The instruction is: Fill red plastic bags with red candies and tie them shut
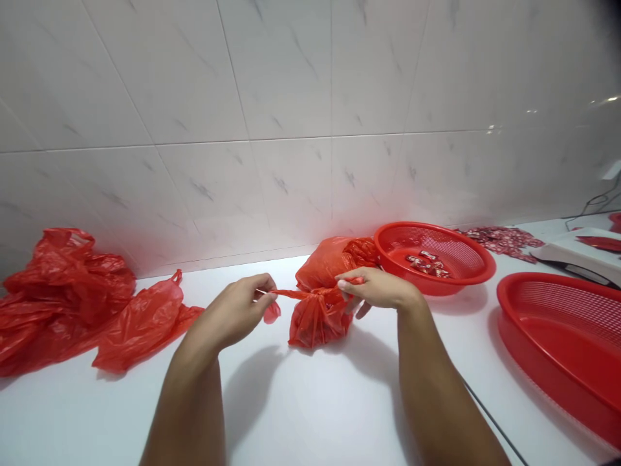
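A red plastic bag (317, 319) sits gathered and bulging on the white counter (301, 401), with its top drawn into a narrow twisted strip. My left hand (237, 310) pinches that strip between thumb and fingers at the left of the bag. My right hand (373, 289) closes over the bag's top from the right, with a red plastic end showing beyond the fingers. Directly behind the bag, an orange-red filled bag (326, 262) touches it. A small red flap (272, 312) hangs below my left hand.
Loose red plastic bags (63, 291) lie heaped at the left. A round red mesh basket (402, 236) holds a few red-wrapped items. Red packets (504, 239) are spread behind it. A long red basket (524, 288) sits at the right, beside a white tray-like device (577, 255). White tile rises behind.
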`<state>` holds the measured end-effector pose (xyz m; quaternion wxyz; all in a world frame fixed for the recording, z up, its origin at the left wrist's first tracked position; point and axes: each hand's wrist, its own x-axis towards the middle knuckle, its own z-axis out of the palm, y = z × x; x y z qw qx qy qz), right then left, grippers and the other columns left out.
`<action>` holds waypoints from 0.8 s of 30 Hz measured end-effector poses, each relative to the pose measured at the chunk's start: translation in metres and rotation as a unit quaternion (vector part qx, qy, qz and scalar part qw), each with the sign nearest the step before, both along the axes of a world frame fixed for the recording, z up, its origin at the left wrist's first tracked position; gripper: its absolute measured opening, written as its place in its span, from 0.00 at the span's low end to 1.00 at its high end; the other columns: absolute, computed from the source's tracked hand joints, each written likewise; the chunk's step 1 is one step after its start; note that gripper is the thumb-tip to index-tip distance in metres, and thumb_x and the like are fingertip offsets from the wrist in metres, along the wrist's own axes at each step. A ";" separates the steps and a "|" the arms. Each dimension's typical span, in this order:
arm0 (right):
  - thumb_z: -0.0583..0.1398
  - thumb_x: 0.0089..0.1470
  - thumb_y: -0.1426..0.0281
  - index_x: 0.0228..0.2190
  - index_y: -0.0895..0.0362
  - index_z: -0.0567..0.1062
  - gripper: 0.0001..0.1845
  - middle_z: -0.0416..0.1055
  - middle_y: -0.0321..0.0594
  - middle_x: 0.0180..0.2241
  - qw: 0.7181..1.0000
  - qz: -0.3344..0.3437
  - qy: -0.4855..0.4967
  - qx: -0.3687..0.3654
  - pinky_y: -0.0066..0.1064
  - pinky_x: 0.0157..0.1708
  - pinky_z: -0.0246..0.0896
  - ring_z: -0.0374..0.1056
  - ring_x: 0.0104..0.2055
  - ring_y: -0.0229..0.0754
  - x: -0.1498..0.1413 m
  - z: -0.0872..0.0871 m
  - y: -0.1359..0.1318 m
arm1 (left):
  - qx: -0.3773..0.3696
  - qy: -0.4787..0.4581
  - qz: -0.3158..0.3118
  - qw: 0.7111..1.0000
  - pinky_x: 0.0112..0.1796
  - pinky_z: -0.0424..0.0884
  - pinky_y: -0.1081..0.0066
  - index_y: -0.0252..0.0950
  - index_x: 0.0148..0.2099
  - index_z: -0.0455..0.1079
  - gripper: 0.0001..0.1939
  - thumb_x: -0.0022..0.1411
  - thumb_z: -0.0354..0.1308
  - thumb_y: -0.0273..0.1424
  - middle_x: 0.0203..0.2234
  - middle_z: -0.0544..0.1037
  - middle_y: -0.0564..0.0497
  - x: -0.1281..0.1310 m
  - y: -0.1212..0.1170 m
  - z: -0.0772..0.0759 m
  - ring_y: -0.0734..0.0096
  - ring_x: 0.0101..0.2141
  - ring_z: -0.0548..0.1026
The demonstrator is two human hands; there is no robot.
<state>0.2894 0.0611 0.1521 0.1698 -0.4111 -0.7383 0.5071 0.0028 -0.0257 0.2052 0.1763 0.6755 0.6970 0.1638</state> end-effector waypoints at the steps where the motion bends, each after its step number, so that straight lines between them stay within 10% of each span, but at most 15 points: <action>1: 0.58 0.66 0.55 0.33 0.55 0.73 0.17 0.76 0.40 0.38 1.000 0.029 0.004 0.003 0.28 0.29 0.71 0.78 0.35 0.41 -0.011 -0.005 0.001 | 0.002 -0.008 -0.021 1.000 0.28 0.65 0.70 0.42 0.39 0.74 0.13 0.66 0.52 0.41 0.34 0.84 0.51 0.007 0.000 -0.002 0.63 0.31 0.77; 8: 0.67 0.57 0.59 0.23 0.55 0.77 0.16 0.72 0.35 0.25 0.987 0.105 -0.093 0.073 0.30 0.29 0.57 0.64 0.28 0.38 -0.083 -0.048 0.021 | 0.036 -0.039 -0.117 0.992 0.39 0.74 0.67 0.46 0.48 0.78 0.15 0.69 0.53 0.43 0.47 0.83 0.51 0.028 0.003 -0.013 0.60 0.44 0.81; 14: 0.58 0.66 0.53 0.28 0.57 0.77 0.24 0.74 0.35 0.28 0.992 0.068 0.054 0.088 0.29 0.32 0.60 0.66 0.30 0.37 -0.055 -0.028 0.018 | 0.038 0.001 -0.108 0.993 0.51 0.75 0.59 0.50 0.75 0.55 0.47 0.58 0.68 0.48 0.69 0.68 0.43 0.012 0.004 -0.021 0.44 0.62 0.73; 17: 0.59 0.67 0.51 0.28 0.58 0.75 0.25 0.73 0.36 0.28 0.974 0.085 0.205 0.055 0.29 0.36 0.64 0.67 0.31 0.36 -0.049 -0.014 0.008 | -0.016 -0.053 -0.119 0.991 0.43 0.77 0.62 0.50 0.78 0.45 0.58 0.53 0.72 0.47 0.62 0.75 0.41 0.023 0.005 -0.020 0.46 0.53 0.80; 24: 0.62 0.66 0.53 0.30 0.57 0.79 0.21 0.77 0.37 0.33 0.942 0.175 0.277 0.069 0.31 0.46 0.69 0.73 0.39 0.39 -0.060 0.009 -0.020 | 0.010 -0.126 -0.150 0.981 0.39 0.75 0.67 0.51 0.65 0.65 0.35 0.57 0.69 0.39 0.45 0.83 0.52 0.050 -0.002 -0.008 0.58 0.44 0.81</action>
